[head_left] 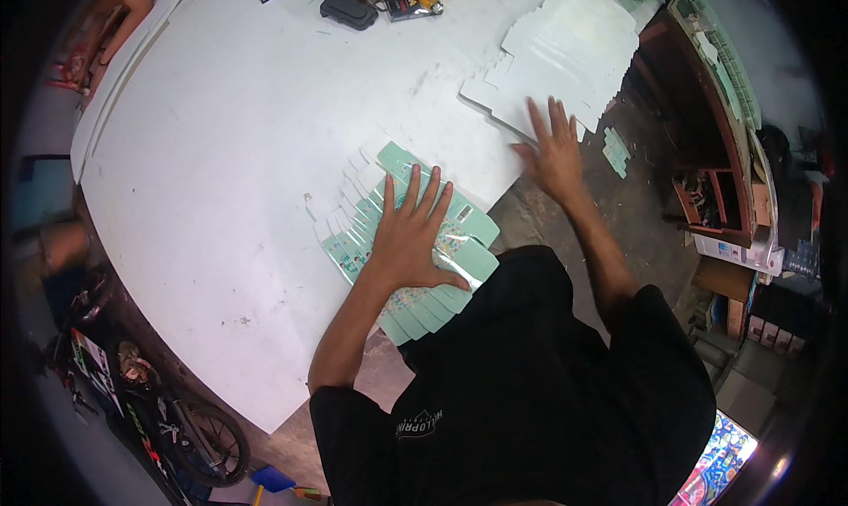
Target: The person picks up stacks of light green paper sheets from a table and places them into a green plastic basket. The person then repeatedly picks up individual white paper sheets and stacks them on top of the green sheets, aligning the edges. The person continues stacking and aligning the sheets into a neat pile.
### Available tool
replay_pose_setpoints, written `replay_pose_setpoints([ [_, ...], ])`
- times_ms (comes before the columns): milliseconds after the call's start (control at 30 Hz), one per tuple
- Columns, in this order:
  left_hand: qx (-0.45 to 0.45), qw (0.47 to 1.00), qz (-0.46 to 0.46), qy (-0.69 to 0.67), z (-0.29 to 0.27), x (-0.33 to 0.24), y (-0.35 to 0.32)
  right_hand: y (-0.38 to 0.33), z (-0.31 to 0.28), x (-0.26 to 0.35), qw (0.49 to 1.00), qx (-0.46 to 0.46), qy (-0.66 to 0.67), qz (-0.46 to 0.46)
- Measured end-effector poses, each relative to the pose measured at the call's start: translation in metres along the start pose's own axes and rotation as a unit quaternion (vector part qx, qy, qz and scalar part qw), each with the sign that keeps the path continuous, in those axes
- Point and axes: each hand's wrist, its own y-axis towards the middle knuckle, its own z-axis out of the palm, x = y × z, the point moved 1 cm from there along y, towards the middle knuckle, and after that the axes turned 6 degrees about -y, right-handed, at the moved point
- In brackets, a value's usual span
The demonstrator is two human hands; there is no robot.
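My left hand (411, 241) lies flat with fingers spread on a fanned stack of mint-green printed carton blanks (468, 257). The stack rests at the near edge of the white table (221, 215), its near part sticking out over the edge toward my body. My right hand (555, 153) is held open, fingers apart, beside a pile of blank white carton sheets (574, 42) at the table's right side. Its fingertips are close to the near edge of that pile; whether they touch it I cannot tell. Nothing shows in the right hand.
A black case (348, 8) and small packages lie at the table's far edge. A green carton blank (616, 153) lies on the floor at right, near a wooden cabinet (711, 117). A motorcycle wheel (210, 442) stands at lower left. Another person's arm (131, 16) shows at far left.
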Motion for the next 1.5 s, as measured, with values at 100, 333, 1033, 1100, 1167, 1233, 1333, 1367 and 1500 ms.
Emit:
replay_pose_setpoints([
  [100,-0.041,0.999,0.014,0.008,0.007,0.004,0.006,-0.012,-0.001,-0.019,0.929,0.206,0.263,0.159],
  [333,-0.092,0.995,-0.03,-0.016,0.021,0.004,0.007,0.008,0.005,0.06,0.977,0.176,0.09,-0.083],
  [1033,-0.032,0.998,-0.05,-0.037,0.021,0.003,0.008,0.011,0.006,0.062,0.984,0.082,0.138,-0.07],
  [1100,-0.09,0.995,-0.034,-0.016,0.019,0.0,0.006,0.014,0.004,0.066,0.967,0.147,0.209,0.005],
  [1167,-0.079,0.996,-0.022,0.038,0.012,-0.006,0.008,0.026,-0.031,0.075,0.845,0.319,0.381,0.196],
  [1233,0.004,0.992,-0.017,0.125,0.004,-0.014,0.008,-0.001,-0.001,0.081,0.832,0.384,0.395,0.071],
  [1333,0.019,0.993,0.021,0.112,0.011,0.002,0.009,-0.004,0.008,0.056,0.871,0.349,0.33,0.098],
  [1367,0.045,0.996,0.007,0.078,0.007,0.0,0.008,-0.001,0.005,0.036,0.889,0.287,0.324,0.147],
  [1500,-0.037,0.999,0.011,-0.024,0.001,-0.007,0.009,-0.002,0.02,-0.06,0.996,0.059,0.07,0.015],
])
